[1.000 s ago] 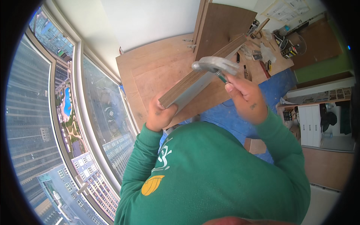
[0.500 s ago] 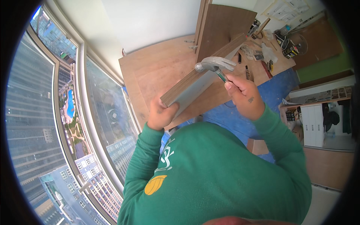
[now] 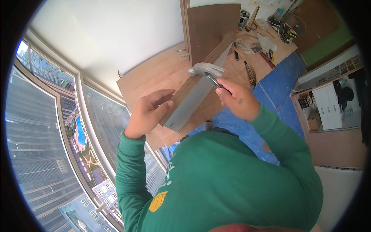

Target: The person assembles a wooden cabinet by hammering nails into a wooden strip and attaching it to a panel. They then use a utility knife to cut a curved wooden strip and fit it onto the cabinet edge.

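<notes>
My right hand (image 3: 239, 97) grips the hammer (image 3: 203, 69); my left hand (image 3: 145, 112), spread, should steady the board (image 3: 190, 102) just right of it.

We spot a white flat-fronted cabinet (image 3: 327, 106) at right, blue floor sheeting (image 3: 279, 91), a bright-blue pool (image 3: 80, 131) outside the glass window (image 3: 42, 143)!

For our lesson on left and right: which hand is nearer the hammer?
Right. The right hand holds the hammer; the left hand is apart from it, at the lower end of the board.
</notes>
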`<act>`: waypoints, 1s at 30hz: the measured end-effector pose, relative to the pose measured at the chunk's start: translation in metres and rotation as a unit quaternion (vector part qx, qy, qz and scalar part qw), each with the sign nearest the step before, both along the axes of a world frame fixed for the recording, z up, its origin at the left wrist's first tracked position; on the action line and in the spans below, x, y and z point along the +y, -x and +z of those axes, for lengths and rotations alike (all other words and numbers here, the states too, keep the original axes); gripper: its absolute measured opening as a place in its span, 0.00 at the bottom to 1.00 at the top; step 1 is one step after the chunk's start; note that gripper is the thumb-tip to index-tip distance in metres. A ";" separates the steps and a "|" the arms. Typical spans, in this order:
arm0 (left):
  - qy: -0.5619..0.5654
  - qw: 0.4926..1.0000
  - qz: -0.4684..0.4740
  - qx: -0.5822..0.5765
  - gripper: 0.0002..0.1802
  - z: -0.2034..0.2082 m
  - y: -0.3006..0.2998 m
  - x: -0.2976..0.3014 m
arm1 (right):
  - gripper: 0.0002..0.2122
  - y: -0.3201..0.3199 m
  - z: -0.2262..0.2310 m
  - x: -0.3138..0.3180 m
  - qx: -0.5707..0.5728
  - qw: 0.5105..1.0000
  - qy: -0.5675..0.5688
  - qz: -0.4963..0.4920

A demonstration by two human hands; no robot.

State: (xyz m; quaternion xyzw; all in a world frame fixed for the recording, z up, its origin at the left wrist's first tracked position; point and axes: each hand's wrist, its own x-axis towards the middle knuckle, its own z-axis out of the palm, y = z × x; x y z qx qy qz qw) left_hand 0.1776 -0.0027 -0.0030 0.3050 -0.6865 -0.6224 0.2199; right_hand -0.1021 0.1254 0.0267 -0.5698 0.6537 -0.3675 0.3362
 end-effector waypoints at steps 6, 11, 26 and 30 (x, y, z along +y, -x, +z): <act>0.233 0.954 -0.071 -0.172 0.20 0.021 0.055 -0.030 | 0.16 0.002 -0.002 0.004 -0.012 1.000 0.002 -0.027; 0.080 0.991 -0.071 -0.078 0.21 0.004 0.066 -0.033 | 0.16 0.010 0.022 0.003 0.011 0.997 0.066 -0.028; -0.003 0.996 -0.051 -0.067 0.20 0.000 0.071 -0.023 | 0.16 0.018 0.021 0.003 0.064 0.992 0.109 0.005; 0.008 0.998 -0.048 -0.049 0.20 0.001 0.070 -0.024 | 0.16 0.024 0.007 0.002 0.085 0.994 0.064 -0.006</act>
